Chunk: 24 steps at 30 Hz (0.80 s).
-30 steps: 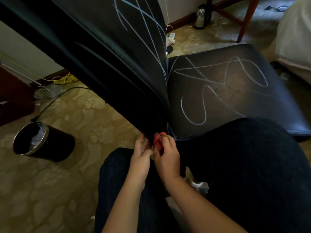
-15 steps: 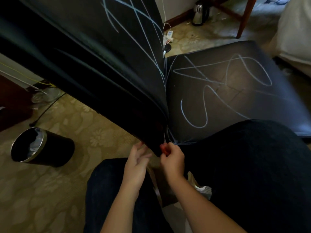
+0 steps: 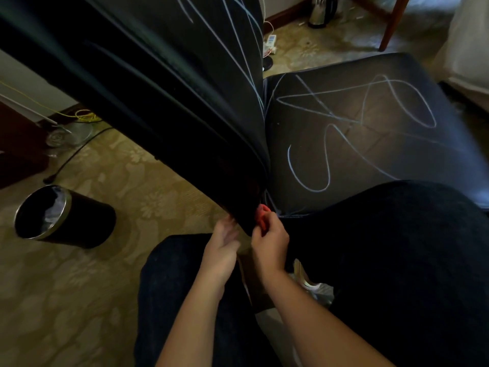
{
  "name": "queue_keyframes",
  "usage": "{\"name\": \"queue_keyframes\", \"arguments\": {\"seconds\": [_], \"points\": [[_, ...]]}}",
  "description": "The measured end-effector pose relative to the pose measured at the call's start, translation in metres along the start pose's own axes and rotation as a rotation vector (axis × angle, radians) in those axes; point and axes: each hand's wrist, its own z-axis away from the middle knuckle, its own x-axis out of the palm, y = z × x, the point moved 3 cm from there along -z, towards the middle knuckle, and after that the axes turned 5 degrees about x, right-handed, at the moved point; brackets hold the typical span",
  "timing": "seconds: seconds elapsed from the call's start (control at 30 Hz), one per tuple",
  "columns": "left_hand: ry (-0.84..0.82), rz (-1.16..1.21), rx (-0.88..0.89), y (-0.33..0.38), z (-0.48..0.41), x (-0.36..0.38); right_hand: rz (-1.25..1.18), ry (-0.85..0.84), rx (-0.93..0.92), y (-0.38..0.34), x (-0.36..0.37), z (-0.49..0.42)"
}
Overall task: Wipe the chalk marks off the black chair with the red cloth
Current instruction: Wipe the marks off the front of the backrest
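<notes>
The black chair fills the upper view: its backrest (image 3: 169, 83) slants from upper left down to the centre, its seat (image 3: 370, 133) lies to the right. White chalk lines loop across the seat and streak the backrest. My right hand (image 3: 270, 242) pinches a small bunched red cloth (image 3: 262, 215) at the bottom corner where backrest and seat meet. Just left of that corner my left hand (image 3: 222, 247) has relaxed fingers touching the backrest's lower edge. Most of the cloth is hidden by my fingers.
A black waste bin (image 3: 63, 215) lies tilted on the patterned carpet at the left. Cables and a glass dish (image 3: 71, 133) sit near the left wall. A kettle (image 3: 321, 9) and a wooden chair leg (image 3: 391, 25) stand at the back. My dark-trousered knees fill the bottom.
Both hands stay at the backrest's lower corner. The right hand has shifted slightly and the red cloth shows a bit more above its fingers. The view has tilted a little.
</notes>
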Motion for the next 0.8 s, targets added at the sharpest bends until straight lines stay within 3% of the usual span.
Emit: {"name": "queue_keyframes", "arguments": {"seconds": [0.8], "points": [[0.072,-0.024,0.000,-0.006,-0.012,-0.001,0.241,-0.304,0.139,0.019,0.016,-0.022]]}}
